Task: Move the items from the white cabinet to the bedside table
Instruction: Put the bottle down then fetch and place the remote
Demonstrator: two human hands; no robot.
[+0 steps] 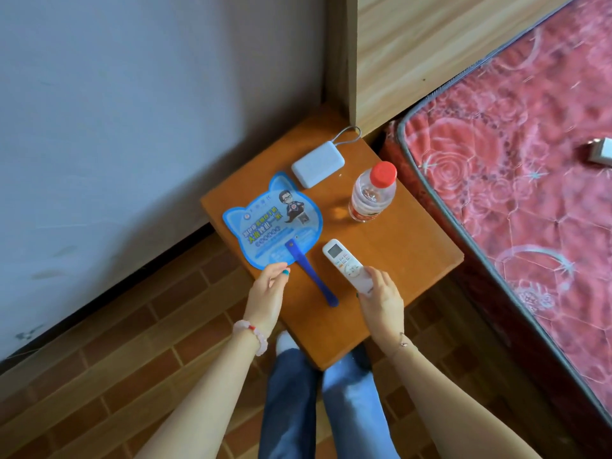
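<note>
A pale wall [132, 111] fills the space beyond and to the left of the left hand [268, 293]. To the right of the right hand [381, 299] lies a red flowered mattress [516, 180], cut off by the frame edge. A wooden headboard [414, 54] stands beyond both hands, its top out of frame.

The orange bedside table [397, 246] sits under and ahead of both hands; its near corner hides part of the person's jeans [347, 409].

On the table, just ahead of the left hand, lies a blue cat-shaped fan [271, 220], its dark blue handle running back between the two hands. The left fingertips meet the fan's near rim; whether they pinch it or only touch it cannot be told. The print on the fan is too small to read.

Well ahead of the right hand stands a clear bottle [372, 193] with a red cap. A white power bank [318, 164] with a cord loop lies farthest ahead, between the lines of the two hands.

The right hand's fingers curl around the near end of a white remote control [344, 263], hiding that end; the screen end rests on the table.

A small white object [601, 150] on the mattress is cut off and unidentifiable.
</note>
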